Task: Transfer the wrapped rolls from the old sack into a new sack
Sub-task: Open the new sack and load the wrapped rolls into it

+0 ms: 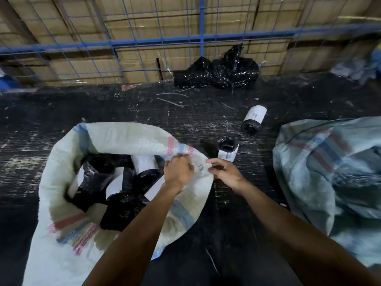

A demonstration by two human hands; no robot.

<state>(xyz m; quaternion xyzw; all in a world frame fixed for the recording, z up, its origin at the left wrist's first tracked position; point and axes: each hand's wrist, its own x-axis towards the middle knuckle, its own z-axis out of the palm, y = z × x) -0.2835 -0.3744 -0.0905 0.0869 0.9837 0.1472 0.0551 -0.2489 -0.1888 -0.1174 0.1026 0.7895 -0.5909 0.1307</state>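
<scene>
Both hands curled on the rim of the white woven sack (115, 133), left hand (179, 169) and right hand (223, 169) pinching the soft cloth just beside each other. Inside, several wrapped rolls (115, 188) in black film with white paper bands; two more rolls (254, 120) out on the dark floor (61, 104), the greenish sack (321, 153) slumped to the right. Probably firm and fairly light, but slippery on the film, so better taken around the paper band; the sack itself limp, to be held open at the rim.

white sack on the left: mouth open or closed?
Open. The white sack gapes wide, showing several wrapped rolls inside. Left hand and right hand both grip its near rim.
</scene>
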